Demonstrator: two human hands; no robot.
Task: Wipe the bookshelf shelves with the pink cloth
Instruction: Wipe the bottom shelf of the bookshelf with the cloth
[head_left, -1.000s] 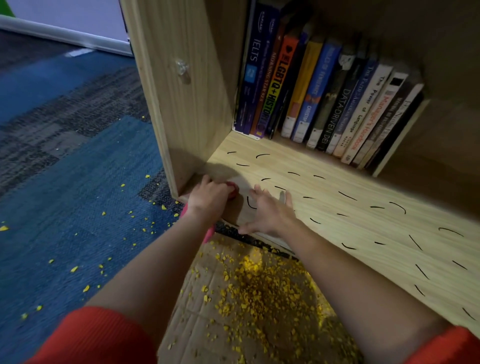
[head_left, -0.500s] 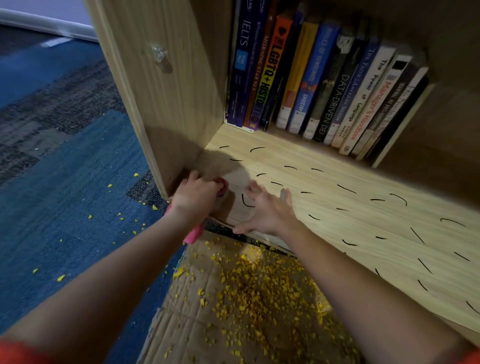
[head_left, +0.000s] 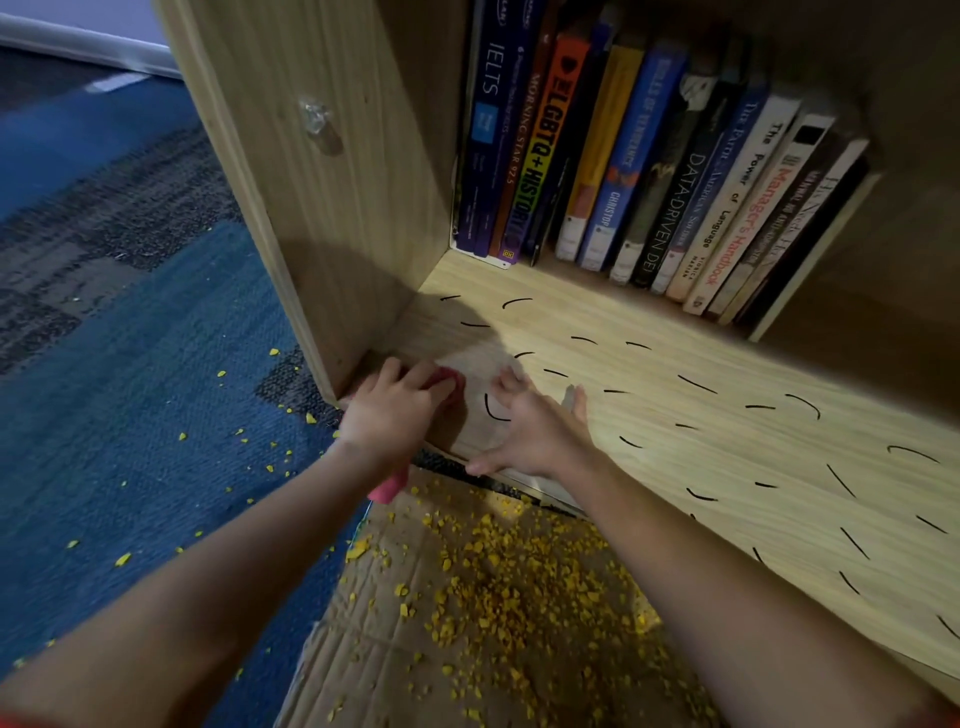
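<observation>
Hardly anything has shifted since half a second ago: our left grip (head_left: 397, 415) still sits at the front left corner of the shelf (head_left: 727, 467), just beside the side panel (head_left: 332, 208). Its fingers are curled over the pink cloth (head_left: 451, 385), whose tail hangs past the shelf edge below the wrist. Our right grip (head_left: 535, 436) lies flat and spread on the shelf close by, holding nothing, next to a curved black mark (head_left: 493, 413). Books (head_left: 649, 156) stand at the back; yellow crumbs (head_left: 509, 587) litter the cardboard (head_left: 415, 665) below.
</observation>
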